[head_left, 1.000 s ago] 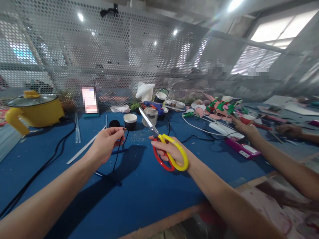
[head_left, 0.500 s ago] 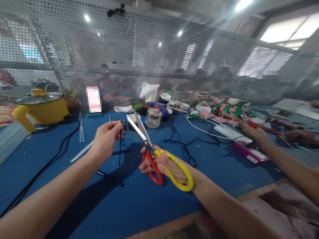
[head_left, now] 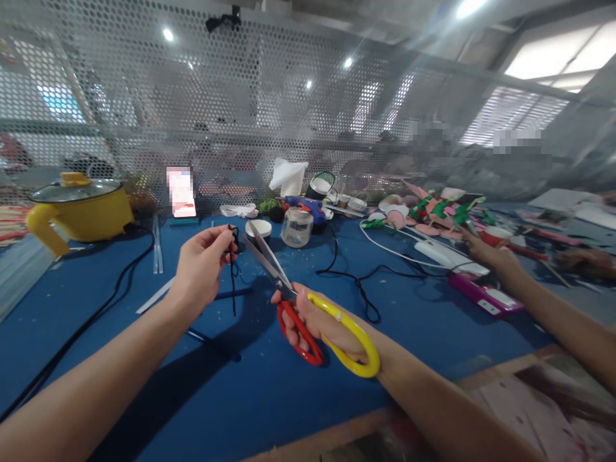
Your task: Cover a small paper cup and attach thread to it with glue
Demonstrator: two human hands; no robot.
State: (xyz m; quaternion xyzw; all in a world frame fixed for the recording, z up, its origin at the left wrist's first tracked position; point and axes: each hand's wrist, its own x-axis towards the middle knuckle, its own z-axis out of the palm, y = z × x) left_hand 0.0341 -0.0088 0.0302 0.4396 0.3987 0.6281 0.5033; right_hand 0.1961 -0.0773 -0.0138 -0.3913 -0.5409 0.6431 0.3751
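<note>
My left hand [head_left: 205, 263] pinches a thin black cord [head_left: 234, 282] between thumb and fingers, and its loose end dangles over the table. In my right hand [head_left: 308, 314] is a pair of scissors [head_left: 283, 282] with one red and one yellow handle. Their blades are slightly apart and point up and left, just right of the cord without touching it. Behind the blades stands a small tub with a white top [head_left: 260, 229]. Close to it is a clear glass jar [head_left: 296, 229]. A dark blue stick [head_left: 233, 293] lies beneath the cord.
A yellow electric pot [head_left: 79, 208] stands at the left, its black cable trailing across the blue table [head_left: 298, 410]. A phone [head_left: 181, 192] leans at the back. A blue glue gun [head_left: 308, 208] lies behind the jar. At right, a co-worker's hand [head_left: 488, 253] is near a purple box [head_left: 484, 295].
The scissors have moved slightly down and right, away from the cord, and their blades have tilted. My left hand has shifted a little up and left, still pinching the cord.
</note>
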